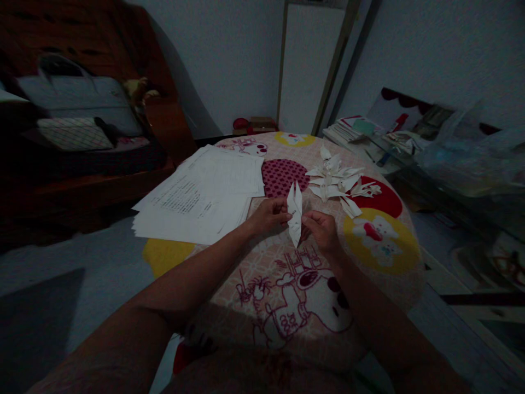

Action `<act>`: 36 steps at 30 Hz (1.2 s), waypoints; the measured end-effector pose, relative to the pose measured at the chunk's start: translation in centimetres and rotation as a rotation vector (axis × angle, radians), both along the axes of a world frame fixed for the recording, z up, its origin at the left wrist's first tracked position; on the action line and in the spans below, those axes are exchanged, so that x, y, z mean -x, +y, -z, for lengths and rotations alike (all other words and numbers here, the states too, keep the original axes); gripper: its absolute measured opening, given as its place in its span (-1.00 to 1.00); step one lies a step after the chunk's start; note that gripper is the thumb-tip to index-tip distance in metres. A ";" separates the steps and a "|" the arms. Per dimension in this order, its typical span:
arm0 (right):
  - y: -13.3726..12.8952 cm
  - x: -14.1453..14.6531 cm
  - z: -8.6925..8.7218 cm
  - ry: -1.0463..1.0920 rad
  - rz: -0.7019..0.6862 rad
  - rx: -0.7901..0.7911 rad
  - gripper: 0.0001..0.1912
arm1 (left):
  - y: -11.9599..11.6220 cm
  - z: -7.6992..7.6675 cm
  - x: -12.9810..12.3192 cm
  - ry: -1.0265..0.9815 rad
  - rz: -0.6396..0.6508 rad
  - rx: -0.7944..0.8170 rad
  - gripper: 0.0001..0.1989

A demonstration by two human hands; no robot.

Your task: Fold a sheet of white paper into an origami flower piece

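Between my two hands is a slim folded paper piece (294,216), white, pointed at both ends, its upper end split into two points. The fingers of my left hand (268,216) pinch its left edge. My right hand (322,230) grips the opposite edge, thumb towards me. The piece is held upright just above the patterned tablecloth (270,284). Beyond my right hand lies a heap of folded paper figures (334,178), spread loosely over the cloth. A stack of printed sheets (197,197) lies left of my hands, its edges uneven.
A glass-topped stand (394,158) with books, papers and a clear plastic bag (471,153) is at the right. To the left, a wooden bench (164,120) holds a pale handbag (77,98) and a quilted purse (76,134). Red items (241,125) sit on the floor behind the table.
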State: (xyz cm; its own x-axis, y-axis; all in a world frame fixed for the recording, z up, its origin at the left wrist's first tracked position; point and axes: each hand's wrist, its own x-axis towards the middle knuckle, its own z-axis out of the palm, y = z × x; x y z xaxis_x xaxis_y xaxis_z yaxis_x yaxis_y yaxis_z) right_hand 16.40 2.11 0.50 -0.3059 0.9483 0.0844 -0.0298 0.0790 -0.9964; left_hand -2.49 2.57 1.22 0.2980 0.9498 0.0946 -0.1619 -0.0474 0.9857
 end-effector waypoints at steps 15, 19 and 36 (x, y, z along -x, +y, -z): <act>-0.2 0.2 -0.1 0.111 -0.056 0.077 -0.60 | 0.0 0.4 0.1 -0.023 0.042 -0.050 -0.67; -0.3 0.3 -0.2 0.109 -0.042 0.070 -0.59 | 0.0 0.2 0.0 -0.022 0.048 -0.058 -0.67; -0.4 0.4 0.1 -0.147 0.059 -0.148 -0.72 | 0.1 0.4 -0.4 -0.094 0.052 -0.066 -0.69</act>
